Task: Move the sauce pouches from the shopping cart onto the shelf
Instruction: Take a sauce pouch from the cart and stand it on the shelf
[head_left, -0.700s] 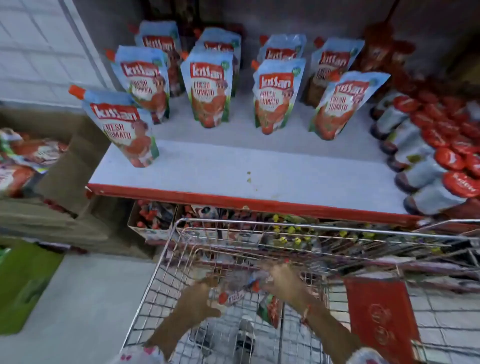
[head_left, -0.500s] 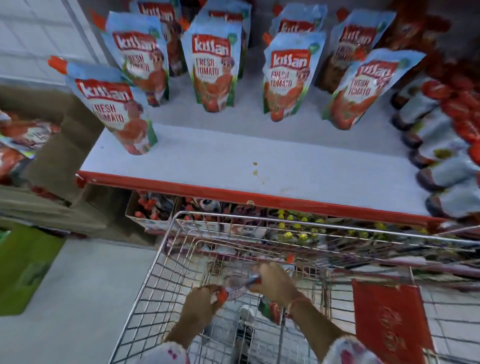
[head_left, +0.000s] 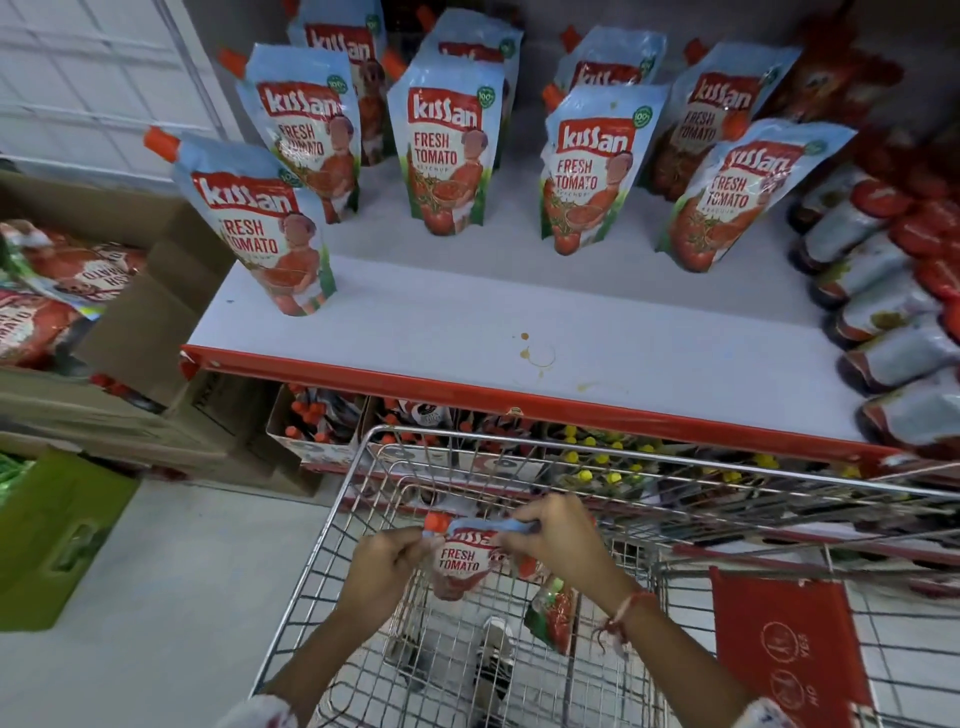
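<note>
Sauce pouch (head_left: 460, 564), blue and red, labelled "Fresh Tomato", orange cap at its top left corner: held upright over the inside of the shopping cart (head_left: 519, 457), lower centre of the frame. Left hand (head_left: 384, 564): fingers curled closed, pinching the pouch's top left corner just under the cap. Right hand (head_left: 558, 540): fingers folded over the pouch's top edge at its right end, gripping it; a red thread is tied around that wrist. Second pouch (head_left: 553, 613): lower in the cart, just below the right hand; whether that hand touches it cannot be told. Cart: wire mesh, its front rim close under the shelf edge; a red flap (head_left: 787, 649) on its right side. Shelf (head_left: 467, 338): white top with a red front lip, across the middle of the frame, a small brownish stain near its centre. Standing pouches (head_left: 447, 156): same kind, upright in loose rows on the rear half of the shelf, one (head_left: 260, 228) nearer the front at the left end. Bottles (head_left: 883, 291): red-capped, in a row at the right of the shelf. Cardboard boxes (head_left: 130, 322): left of the frame, beside the shelf, holding more red packets.
</note>
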